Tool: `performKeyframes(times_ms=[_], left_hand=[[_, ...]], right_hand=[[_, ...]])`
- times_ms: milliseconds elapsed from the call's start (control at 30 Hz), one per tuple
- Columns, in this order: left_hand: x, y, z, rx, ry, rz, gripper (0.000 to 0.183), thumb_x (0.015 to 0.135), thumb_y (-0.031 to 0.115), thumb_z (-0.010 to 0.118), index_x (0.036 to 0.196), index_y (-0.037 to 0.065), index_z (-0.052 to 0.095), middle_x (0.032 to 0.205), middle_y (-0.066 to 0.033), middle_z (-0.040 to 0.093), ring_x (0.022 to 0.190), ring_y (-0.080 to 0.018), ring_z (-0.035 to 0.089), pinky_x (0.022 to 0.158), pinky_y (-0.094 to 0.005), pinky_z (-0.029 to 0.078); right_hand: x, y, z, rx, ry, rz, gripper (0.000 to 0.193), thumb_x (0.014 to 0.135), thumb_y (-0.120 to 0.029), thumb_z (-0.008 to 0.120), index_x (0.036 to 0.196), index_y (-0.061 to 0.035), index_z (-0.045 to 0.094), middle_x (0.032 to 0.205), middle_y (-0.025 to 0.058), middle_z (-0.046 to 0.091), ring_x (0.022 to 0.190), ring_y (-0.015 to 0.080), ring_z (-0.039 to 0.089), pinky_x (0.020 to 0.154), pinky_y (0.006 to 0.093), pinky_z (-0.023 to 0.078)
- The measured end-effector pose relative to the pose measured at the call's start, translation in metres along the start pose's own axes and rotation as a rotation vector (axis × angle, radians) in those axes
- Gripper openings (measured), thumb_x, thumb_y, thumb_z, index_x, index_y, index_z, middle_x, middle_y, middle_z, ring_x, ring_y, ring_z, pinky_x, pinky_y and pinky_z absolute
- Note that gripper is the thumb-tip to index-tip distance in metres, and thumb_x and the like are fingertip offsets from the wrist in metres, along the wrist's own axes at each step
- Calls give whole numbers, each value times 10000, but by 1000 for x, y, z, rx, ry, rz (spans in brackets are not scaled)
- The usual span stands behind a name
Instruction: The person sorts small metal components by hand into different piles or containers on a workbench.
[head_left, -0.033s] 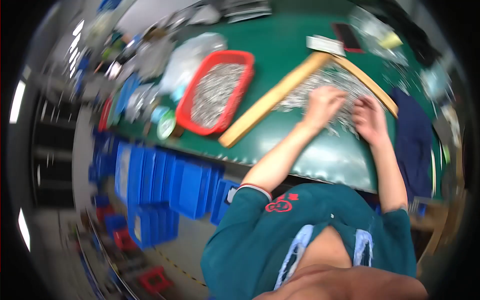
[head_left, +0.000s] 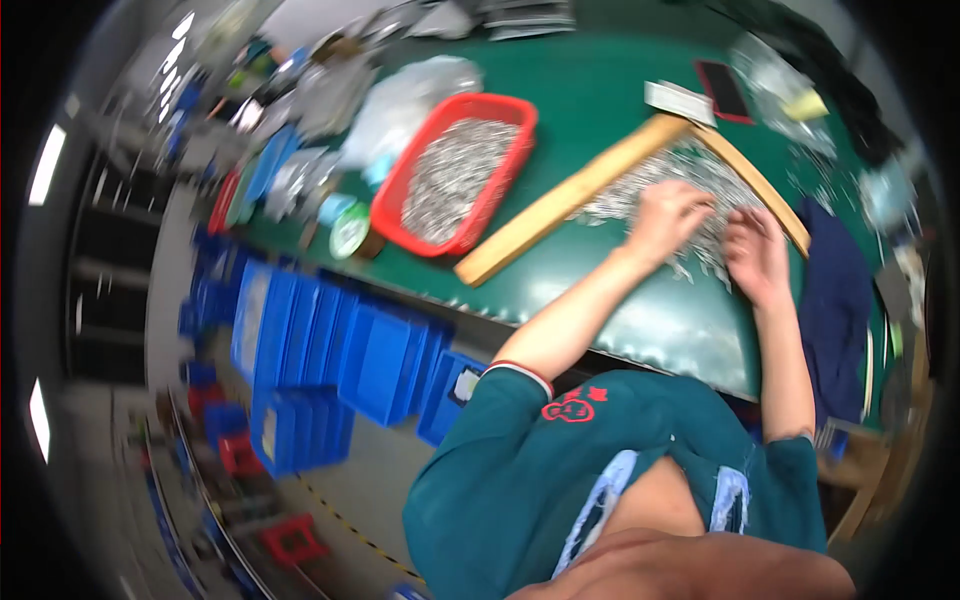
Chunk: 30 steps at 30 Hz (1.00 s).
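Note:
A pile of small silvery metal pieces [head_left: 640,182] lies on the green table in the angle of two wooden bars. My left hand [head_left: 668,222] is over the pile, thumb and fingertips pinched together; whatever is between them is too small to name. Close to its right, my right hand [head_left: 757,255] has its fingers curled in over the pile's near right edge. What those fingers hold, if anything, cannot be made out. The longer wooden bar [head_left: 570,205] runs along the pile's left, and the shorter wooden bar [head_left: 755,190] along its right.
Left of the bars, a red plastic basket [head_left: 520,150] holds many similar metal pieces. A white box [head_left: 680,102] and a phone [head_left: 724,92] lie beyond. Dark blue cloth [head_left: 835,310] is at the right. Blue bins [head_left: 385,365] stand below the table's left front edge.
The whole view has swung a little, so the table appears farther right. Both hands stay over the pile in nearly the same pose.

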<state>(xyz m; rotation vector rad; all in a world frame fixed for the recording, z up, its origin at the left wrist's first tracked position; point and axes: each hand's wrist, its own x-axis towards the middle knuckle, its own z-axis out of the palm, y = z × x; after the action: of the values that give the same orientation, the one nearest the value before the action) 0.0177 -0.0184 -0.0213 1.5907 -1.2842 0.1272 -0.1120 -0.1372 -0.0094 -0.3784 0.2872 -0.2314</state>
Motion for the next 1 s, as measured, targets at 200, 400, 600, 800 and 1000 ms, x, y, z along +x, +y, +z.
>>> performKeyframes(times_ms=[200, 400, 600, 800, 1000], left_hand=[[-4, 14, -12, 95, 128, -9, 193, 730, 213, 631, 883, 96, 634, 814, -45, 582, 822, -216, 533, 755, -334, 377], [0, 20, -4, 107, 189, 188, 193, 707, 204, 647, 877, 114, 630, 814, -37, 578, 807, -207, 536, 748, -332, 378], [0, 19, -9, 116, 246, 191, 181, 702, 186, 633, 871, 123, 623, 797, -27, 568, 785, -200, 530, 739, -331, 368], [-2, 27, -19, 146, 356, 270, 153, 718, 155, 619, 862, 105, 608, 761, -31, 571, 729, -200, 536, 713, -331, 382], [-34, 71, -54, 93, 388, 252, 210, 722, 80, 620, 931, 76, 599, 770, -42, 581, 716, -194, 546, 712, -317, 390]], right_hand=[[4, -1, -6, -12, 3, 77, 227, 900, -204, 427, 1042, -37, 484, 852, 32, 508, 714, 85, 494, 561, 194, 423], [11, -6, -21, 258, -90, 143, 245, 920, -166, 388, 1090, -5, 460, 918, 64, 505, 833, 147, 520, 691, 255, 479], [14, -14, -21, 397, -356, 131, 242, 916, -137, 390, 1101, 1, 464, 937, 96, 523, 857, 170, 534, 741, 274, 485], [20, -18, -20, 376, -467, 263, 232, 916, -124, 383, 1093, -2, 468, 938, 69, 502, 868, 155, 525, 751, 279, 480], [21, -20, -24, 139, -215, 101, 234, 897, -86, 414, 1105, 9, 465, 994, 97, 544, 919, 188, 538, 802, 297, 491]])
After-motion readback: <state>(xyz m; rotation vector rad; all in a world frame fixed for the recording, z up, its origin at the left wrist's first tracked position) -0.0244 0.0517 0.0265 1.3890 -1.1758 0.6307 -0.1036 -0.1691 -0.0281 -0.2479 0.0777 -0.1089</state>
